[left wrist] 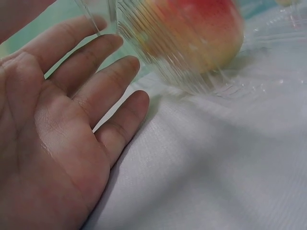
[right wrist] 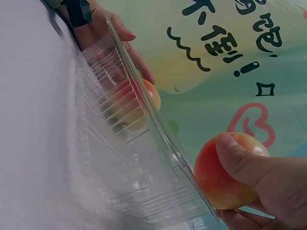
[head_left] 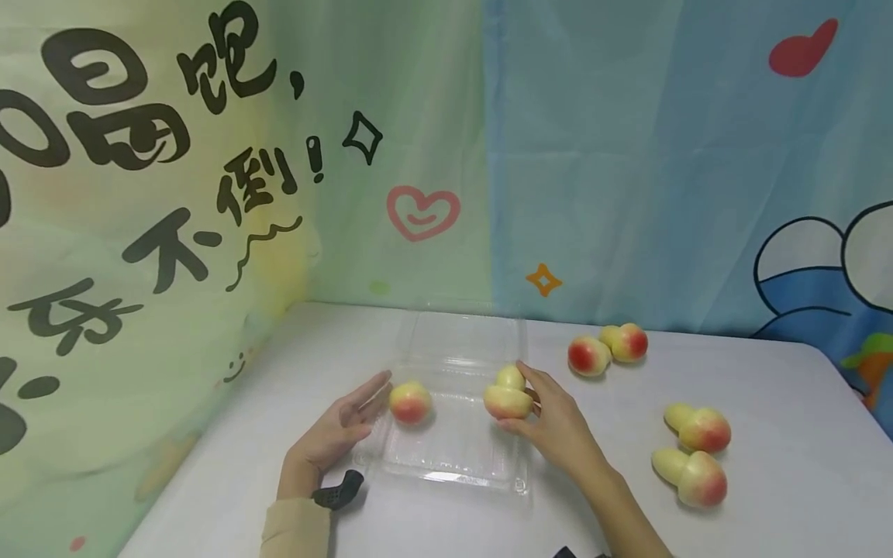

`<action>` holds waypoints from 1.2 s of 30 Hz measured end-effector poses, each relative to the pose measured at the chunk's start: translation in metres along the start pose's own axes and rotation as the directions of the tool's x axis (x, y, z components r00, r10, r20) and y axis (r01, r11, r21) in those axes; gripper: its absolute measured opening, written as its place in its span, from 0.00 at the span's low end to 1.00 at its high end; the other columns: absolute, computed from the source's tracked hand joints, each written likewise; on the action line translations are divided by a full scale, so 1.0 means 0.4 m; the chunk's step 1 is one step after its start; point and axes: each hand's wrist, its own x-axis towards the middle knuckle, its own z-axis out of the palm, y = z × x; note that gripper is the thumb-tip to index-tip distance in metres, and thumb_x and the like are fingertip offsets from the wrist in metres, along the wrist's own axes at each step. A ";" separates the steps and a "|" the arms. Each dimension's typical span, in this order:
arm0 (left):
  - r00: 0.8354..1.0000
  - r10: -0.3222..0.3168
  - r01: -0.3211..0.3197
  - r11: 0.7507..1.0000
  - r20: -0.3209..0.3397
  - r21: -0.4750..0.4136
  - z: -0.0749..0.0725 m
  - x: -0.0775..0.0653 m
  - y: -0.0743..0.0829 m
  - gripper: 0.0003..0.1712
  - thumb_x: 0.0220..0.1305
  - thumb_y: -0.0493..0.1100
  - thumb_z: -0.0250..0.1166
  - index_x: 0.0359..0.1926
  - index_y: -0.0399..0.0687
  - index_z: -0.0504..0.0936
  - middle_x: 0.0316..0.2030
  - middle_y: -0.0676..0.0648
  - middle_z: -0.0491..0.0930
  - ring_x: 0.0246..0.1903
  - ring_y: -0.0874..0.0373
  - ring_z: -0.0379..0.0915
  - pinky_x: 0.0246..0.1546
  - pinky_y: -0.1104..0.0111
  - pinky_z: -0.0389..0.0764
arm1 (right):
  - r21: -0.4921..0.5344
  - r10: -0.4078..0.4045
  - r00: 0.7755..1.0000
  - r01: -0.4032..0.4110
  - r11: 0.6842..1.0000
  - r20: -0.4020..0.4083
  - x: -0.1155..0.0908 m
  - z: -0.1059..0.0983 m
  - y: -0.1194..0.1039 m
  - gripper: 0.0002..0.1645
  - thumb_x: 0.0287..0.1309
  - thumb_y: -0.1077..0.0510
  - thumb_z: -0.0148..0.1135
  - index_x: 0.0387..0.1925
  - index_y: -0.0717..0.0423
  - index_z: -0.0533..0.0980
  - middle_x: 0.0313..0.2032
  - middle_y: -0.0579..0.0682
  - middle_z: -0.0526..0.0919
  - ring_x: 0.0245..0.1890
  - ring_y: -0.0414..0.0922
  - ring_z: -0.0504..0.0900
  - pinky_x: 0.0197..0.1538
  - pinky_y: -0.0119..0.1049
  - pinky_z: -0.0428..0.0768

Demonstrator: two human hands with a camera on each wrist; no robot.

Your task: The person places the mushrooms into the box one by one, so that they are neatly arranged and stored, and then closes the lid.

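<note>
A clear plastic clamshell box (head_left: 446, 478) lies on the table with its lid (head_left: 460, 337) folded back toward the curtain. Inside its left part sits a peach-like fruit (head_left: 410, 404), yellow with a red blush. My left hand (head_left: 338, 426) is beside the box's left wall, fingers extended, fingertips right at the plastic in the left wrist view. With thumb and fingers, my right hand (head_left: 554, 415) pinches a second peach-like fruit (head_left: 507, 399) that has a smaller yellow lobe. In the right wrist view, this held fruit (right wrist: 225, 177) is at the box's right rim.
Two similar fruits (head_left: 588, 356) lie close together at the back right. Two more (head_left: 703, 480) are on the white table (head_left: 600, 449) farther right. A printed curtain (head_left: 432, 155) stands behind and along the left. Black wrist gear (head_left: 339, 490) sits by my left wrist.
</note>
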 end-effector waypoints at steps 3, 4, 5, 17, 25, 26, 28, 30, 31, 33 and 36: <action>1.000 -0.002 0.002 1.000 -0.005 0.001 -0.003 0.000 0.002 0.50 0.59 0.41 0.67 0.74 0.43 0.46 0.75 0.46 0.41 0.73 0.47 0.35 0.66 0.81 0.53 | 0.007 0.000 1.000 0.000 1.000 0.000 0.000 0.001 -0.002 0.54 0.41 0.56 0.76 0.69 0.58 0.59 0.63 0.56 0.69 0.58 0.55 0.76 0.56 0.43 0.78; 1.000 -0.006 0.006 1.000 -0.010 0.001 -0.003 0.000 0.001 0.50 0.58 0.41 0.67 0.74 0.44 0.47 0.75 0.46 0.41 0.73 0.47 0.35 0.66 0.81 0.54 | 0.008 0.002 1.000 -0.002 1.000 0.000 0.000 0.002 -0.002 0.54 0.41 0.56 0.76 0.69 0.58 0.59 0.63 0.56 0.69 0.58 0.55 0.76 0.56 0.43 0.77; 1.000 -0.010 0.010 1.000 -0.012 -0.003 -0.003 -0.001 0.000 0.49 0.58 0.40 0.67 0.74 0.44 0.47 0.75 0.46 0.41 0.73 0.47 0.35 0.66 0.81 0.54 | 0.006 0.003 1.000 -0.003 1.000 0.001 -0.001 0.002 -0.002 0.54 0.41 0.56 0.76 0.69 0.58 0.59 0.63 0.56 0.69 0.58 0.55 0.76 0.56 0.44 0.78; 1.000 -0.005 0.005 1.000 -0.004 0.008 -0.007 -0.003 -0.002 0.49 0.59 0.40 0.66 0.74 0.44 0.46 0.75 0.45 0.41 0.73 0.45 0.36 0.67 0.80 0.53 | 0.010 0.019 0.999 -0.020 1.000 0.025 -0.003 0.011 -0.002 0.54 0.42 0.56 0.75 0.70 0.57 0.58 0.64 0.57 0.68 0.59 0.56 0.75 0.57 0.44 0.77; 1.000 -0.015 0.015 1.000 -0.008 -0.004 -0.004 -0.001 -0.001 0.49 0.59 0.40 0.66 0.74 0.45 0.47 0.75 0.46 0.41 0.74 0.46 0.36 0.70 0.73 0.45 | -0.010 -0.008 1.000 0.008 1.000 0.025 -0.002 0.012 -0.005 0.54 0.42 0.55 0.75 0.70 0.57 0.58 0.63 0.57 0.69 0.58 0.56 0.76 0.57 0.43 0.77; 1.000 -0.013 0.013 1.000 -0.008 0.001 -0.004 -0.001 0.000 0.49 0.59 0.40 0.66 0.74 0.45 0.47 0.75 0.46 0.41 0.74 0.46 0.37 0.71 0.71 0.45 | -0.014 -0.008 1.000 0.008 1.000 0.025 -0.002 0.012 -0.005 0.54 0.43 0.55 0.75 0.70 0.57 0.58 0.63 0.57 0.69 0.58 0.56 0.76 0.57 0.43 0.77; 1.000 -0.013 0.013 1.000 -0.007 0.006 -0.004 -0.002 0.000 0.50 0.59 0.42 0.66 0.74 0.45 0.46 0.75 0.45 0.41 0.74 0.45 0.37 0.71 0.67 0.42 | -0.016 -0.008 1.000 0.008 1.000 0.025 -0.001 0.012 -0.005 0.54 0.43 0.55 0.75 0.70 0.57 0.58 0.63 0.57 0.69 0.58 0.56 0.76 0.57 0.44 0.77; 1.000 -0.019 0.019 1.000 -0.009 0.009 -0.003 -0.002 0.002 0.50 0.59 0.42 0.67 0.74 0.45 0.47 0.75 0.46 0.42 0.74 0.46 0.37 0.71 0.64 0.39 | -0.012 -0.001 1.000 0.002 1.000 0.028 -0.002 0.012 -0.005 0.54 0.43 0.55 0.75 0.70 0.57 0.58 0.63 0.57 0.69 0.58 0.56 0.76 0.57 0.43 0.77; 1.000 -0.025 0.025 1.000 -0.011 0.013 -0.003 -0.002 0.003 0.50 0.59 0.43 0.67 0.74 0.46 0.47 0.75 0.46 0.42 0.74 0.46 0.37 0.71 0.63 0.39 | -0.007 0.002 1.000 -0.002 1.000 0.030 -0.003 0.013 -0.005 0.54 0.42 0.55 0.75 0.70 0.57 0.58 0.63 0.56 0.69 0.58 0.56 0.76 0.57 0.43 0.77; 0.999 -0.033 0.033 0.999 -0.014 0.013 -0.001 -0.003 0.005 0.50 0.58 0.43 0.67 0.74 0.47 0.47 0.75 0.47 0.42 0.74 0.47 0.38 0.71 0.61 0.37 | 0.000 0.004 1.000 -0.004 1.000 0.031 -0.004 0.013 -0.006 0.54 0.42 0.56 0.76 0.70 0.58 0.58 0.63 0.56 0.69 0.59 0.56 0.76 0.57 0.43 0.77; 0.999 -0.030 0.030 0.999 -0.014 0.016 0.000 -0.006 0.005 0.49 0.59 0.43 0.67 0.74 0.47 0.47 0.75 0.47 0.42 0.74 0.47 0.37 0.71 0.61 0.37 | 0.003 0.003 1.000 -0.003 1.000 0.031 -0.004 0.015 -0.006 0.54 0.42 0.56 0.75 0.70 0.58 0.58 0.63 0.57 0.69 0.59 0.56 0.75 0.57 0.43 0.77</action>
